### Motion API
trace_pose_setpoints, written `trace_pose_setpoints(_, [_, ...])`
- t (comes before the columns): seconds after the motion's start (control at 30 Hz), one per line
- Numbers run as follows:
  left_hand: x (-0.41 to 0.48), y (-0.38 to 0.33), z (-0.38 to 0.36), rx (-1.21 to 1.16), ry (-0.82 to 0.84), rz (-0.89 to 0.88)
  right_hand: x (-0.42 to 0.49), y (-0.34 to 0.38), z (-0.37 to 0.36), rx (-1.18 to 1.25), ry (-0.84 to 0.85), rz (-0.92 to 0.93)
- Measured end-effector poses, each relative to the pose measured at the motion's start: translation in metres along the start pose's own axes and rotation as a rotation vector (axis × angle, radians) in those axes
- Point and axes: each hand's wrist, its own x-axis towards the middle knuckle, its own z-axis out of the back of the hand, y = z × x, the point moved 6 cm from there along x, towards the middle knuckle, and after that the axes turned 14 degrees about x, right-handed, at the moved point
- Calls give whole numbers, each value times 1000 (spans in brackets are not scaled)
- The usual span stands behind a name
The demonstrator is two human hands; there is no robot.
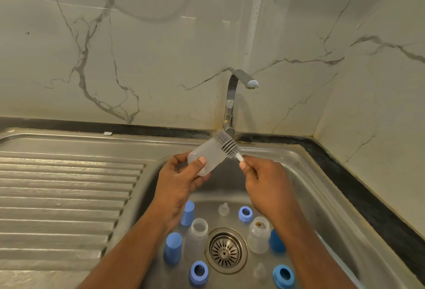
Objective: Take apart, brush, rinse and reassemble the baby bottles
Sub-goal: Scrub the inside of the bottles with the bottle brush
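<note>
Baby bottle body (pixel 207 157), tilted over the sink (pixel 299 173), lies in our left hand's (pixel 177 180) closed grip. Our right hand (pixel 264 180) pinches the silicone brush (pixel 226 145) handle, head at its mouth. Light, stiff, probably slippery when wet: we'd clasp it mid-barrel.

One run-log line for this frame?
phase: brushing | left hand: holds bottle | right hand: holds brush, head at bottle mouth | tap: no water seen | sink: other parts loose

Home kitchen: stainless steel sink (pixel 317 173) with ribbed steel drainboard (pixel 64 192), chrome swan-neck tap (pixel 232 100), white grey-veined marble-look wall tiles (pixel 138 47), black stone counter edge (pixel 358 187).
</note>
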Motion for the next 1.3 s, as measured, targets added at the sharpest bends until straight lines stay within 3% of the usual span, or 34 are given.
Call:
trace_pose_setpoints(0.1, [-1, 5, -5, -43, 25, 44, 0, -4, 4, 11, -57, -8])
trace_pose_setpoints(0.27, [0, 1, 2, -248, 2, 113, -15, 17, -24, 93, 199, 121])
trace_pose_setpoints(0.5, [-5, 4, -6, -264, 28, 198, 3, -9, 5, -35, -57, -6])
trace_pose_setpoints(0.7, [-1, 2, 4, -353, -9, 199, -17, 20, -26, 59, 221, 160])
trace_pose_setpoints(0.9, [-5, 7, -5, -331, 66, 269, 0, -1, -1, -24, -22, 47])
trace_pose_setpoints(1.1, [-1, 5, 0, -349, 47, 245, -20, 26, -29, 11, 257, 189])
trace_pose_setpoints(1.3, [-6, 4, -5, -317, 100, 260, -5, 2, -2, 1, 23, 92])
